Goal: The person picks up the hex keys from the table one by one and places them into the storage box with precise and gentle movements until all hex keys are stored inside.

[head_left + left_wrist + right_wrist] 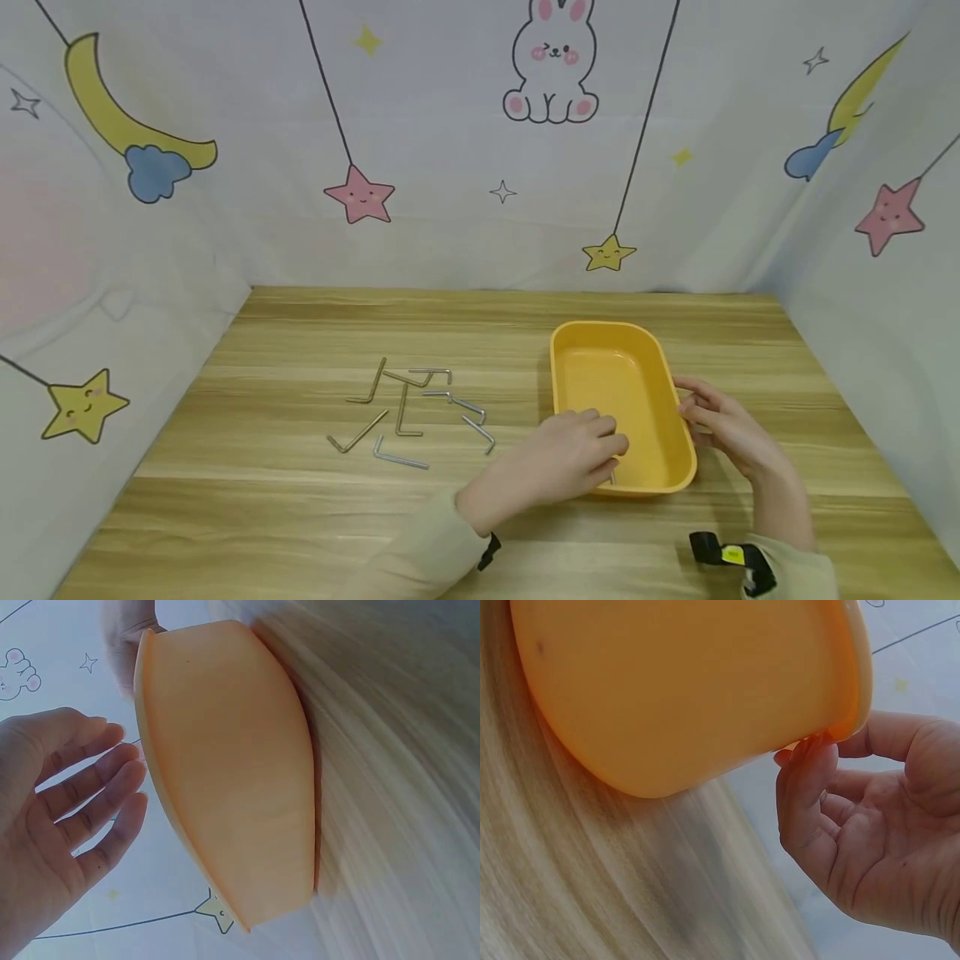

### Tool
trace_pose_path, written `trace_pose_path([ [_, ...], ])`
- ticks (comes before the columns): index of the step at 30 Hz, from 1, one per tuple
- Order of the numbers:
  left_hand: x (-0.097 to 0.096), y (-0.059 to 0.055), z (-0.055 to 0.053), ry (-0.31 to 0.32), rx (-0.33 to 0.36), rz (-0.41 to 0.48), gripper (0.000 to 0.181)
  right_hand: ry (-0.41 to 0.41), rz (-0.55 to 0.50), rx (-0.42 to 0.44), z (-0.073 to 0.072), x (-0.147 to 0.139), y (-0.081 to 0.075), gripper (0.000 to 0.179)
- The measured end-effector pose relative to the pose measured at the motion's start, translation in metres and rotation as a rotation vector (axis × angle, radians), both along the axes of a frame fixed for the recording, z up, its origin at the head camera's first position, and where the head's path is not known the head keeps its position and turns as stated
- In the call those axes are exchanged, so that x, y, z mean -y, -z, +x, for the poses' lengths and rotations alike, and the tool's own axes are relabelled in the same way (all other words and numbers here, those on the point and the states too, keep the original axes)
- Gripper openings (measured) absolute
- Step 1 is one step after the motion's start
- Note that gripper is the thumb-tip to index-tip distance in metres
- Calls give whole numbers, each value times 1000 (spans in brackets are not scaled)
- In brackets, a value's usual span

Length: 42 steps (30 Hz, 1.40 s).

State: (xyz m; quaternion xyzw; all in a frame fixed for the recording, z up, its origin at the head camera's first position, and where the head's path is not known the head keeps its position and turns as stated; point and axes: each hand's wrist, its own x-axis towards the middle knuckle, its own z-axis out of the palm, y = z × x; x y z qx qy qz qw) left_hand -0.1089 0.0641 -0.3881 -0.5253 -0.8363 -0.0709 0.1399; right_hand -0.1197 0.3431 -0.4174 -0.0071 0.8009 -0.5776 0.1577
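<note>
A yellow plastic tray (567,367) stands on the table right of centre. My left hand (573,454) reaches over its near left rim, fingers loosely bent; in the left wrist view the fingers (112,795) are spread a little, beside the rim, with nothing showing between them. Just under those fingertips, a short silver piece of a hex key (612,477) shows inside the tray. At the tray's right side, my right hand (723,425) holds the rim. The right wrist view has its thumb and fingertips (810,761) pinching that edge.
Several L-shaped hex keys lie scattered on the table left of the tray, some brass-coloured (402,412), some silver (402,460). Printed cloth walls (450,250) enclose the wooden table (262,517) at the back and both sides.
</note>
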Motion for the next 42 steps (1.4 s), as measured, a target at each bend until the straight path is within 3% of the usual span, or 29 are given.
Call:
trace_pose_path([
  [10,11,2,6,0,-64,92,9,4,-11,4,1,2,-1,57],
  [19,20,8,8,67,-122,245,8,-1,-17,2,1,1,-1,57],
  [27,36,12,11,38,-111,235,2,1,-14,4,1,1,-1,57],
  [34,52,18,14,18,-75,217,9,-7,-17,-6,1,2,0,57],
  [42,68,25,10,-68,-81,169,16,-9,-18,-15,1,0,1,58],
])
